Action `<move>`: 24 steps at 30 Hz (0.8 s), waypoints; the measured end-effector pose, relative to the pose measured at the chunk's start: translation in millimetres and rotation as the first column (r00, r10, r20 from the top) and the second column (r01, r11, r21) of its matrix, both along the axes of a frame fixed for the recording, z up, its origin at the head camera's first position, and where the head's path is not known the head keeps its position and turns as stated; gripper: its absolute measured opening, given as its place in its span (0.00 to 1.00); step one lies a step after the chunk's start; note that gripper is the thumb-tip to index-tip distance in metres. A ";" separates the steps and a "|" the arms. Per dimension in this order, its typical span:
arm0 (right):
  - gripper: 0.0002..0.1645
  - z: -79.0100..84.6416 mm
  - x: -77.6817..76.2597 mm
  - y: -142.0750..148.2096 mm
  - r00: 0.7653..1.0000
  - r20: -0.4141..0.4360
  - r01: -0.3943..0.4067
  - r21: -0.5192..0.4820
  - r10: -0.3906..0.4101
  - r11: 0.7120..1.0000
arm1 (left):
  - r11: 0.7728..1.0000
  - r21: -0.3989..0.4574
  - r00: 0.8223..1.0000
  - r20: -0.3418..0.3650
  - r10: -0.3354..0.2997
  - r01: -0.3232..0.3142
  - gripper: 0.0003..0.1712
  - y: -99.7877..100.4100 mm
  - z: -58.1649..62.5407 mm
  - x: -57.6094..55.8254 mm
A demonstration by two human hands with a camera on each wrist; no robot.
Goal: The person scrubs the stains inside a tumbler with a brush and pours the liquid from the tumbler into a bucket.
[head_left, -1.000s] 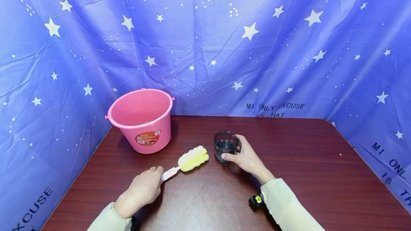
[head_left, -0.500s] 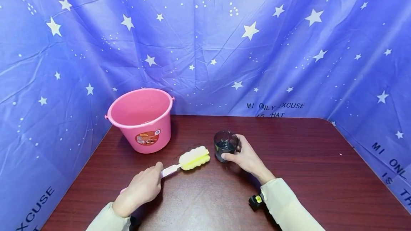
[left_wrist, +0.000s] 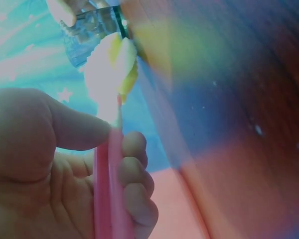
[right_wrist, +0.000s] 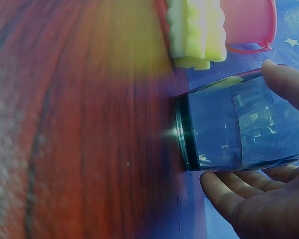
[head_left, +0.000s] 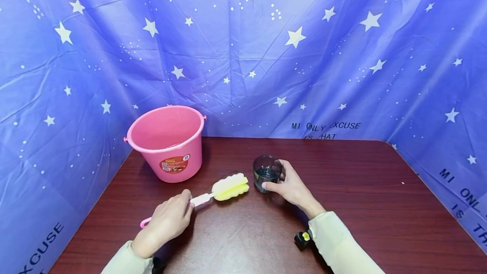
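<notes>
My left hand [head_left: 167, 221] grips a sponge brush [head_left: 230, 187] by its pink and white handle. Its pale yellow sponge head points right, toward the glass. In the left wrist view the thumb and curled fingers wrap the pink handle [left_wrist: 112, 189]. A dark tinted drinking glass [head_left: 266, 174] stands upright on the table, right of the sponge head with a small gap between. My right hand [head_left: 291, 187] holds the glass from its right side, thumb in front and fingers behind. In the right wrist view the glass [right_wrist: 239, 124] sits between thumb and fingers.
A pink bucket [head_left: 182, 162] with an orange label stands at the back left of the brown wooden table [head_left: 361, 206]. A blue starry curtain [head_left: 236, 54] hangs behind and at both sides. A black wrist camera [head_left: 303, 240] sits by the right sleeve.
My left hand has shifted slightly up and left along the handle, and its pink loop end now shows behind the hand. The brush head has edged slightly right. The right hand and glass stay put.
</notes>
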State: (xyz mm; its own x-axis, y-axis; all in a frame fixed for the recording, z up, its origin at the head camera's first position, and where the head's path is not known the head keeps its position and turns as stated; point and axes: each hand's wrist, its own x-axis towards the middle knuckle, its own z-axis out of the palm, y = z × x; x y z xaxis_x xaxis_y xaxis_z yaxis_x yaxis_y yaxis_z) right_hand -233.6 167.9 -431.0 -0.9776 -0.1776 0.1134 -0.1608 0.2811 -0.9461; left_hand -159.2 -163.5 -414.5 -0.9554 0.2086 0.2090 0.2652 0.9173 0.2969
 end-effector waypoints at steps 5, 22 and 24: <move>0.46 -0.5 -1.0 1.8 1.000 -0.001 0.006 0.007 -0.006 1.000 | 1.000 0.010 1.000 -0.012 0.022 -0.022 0.09 0.3 3.7 -0.2; 0.46 -2.6 -2.0 1.1 1.000 0.007 -0.009 -0.021 0.009 1.000 | 0.995 0.053 0.995 -0.058 0.084 -0.081 0.09 -4.2 20.5 1.8; 0.45 -3.2 -1.8 1.4 1.000 0.011 -0.003 -0.021 0.004 1.000 | 0.995 0.053 0.995 -0.064 0.082 -0.079 0.09 -3.3 22.2 1.5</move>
State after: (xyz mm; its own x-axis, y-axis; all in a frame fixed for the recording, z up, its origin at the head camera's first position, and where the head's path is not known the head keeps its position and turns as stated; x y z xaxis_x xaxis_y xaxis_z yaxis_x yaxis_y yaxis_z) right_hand -235.4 169.3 -434.2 -0.9781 -0.1786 0.1067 -0.1516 0.2603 -0.9536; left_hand -157.7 -166.8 -392.3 -0.9524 0.1193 0.2806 0.2119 0.9207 0.3277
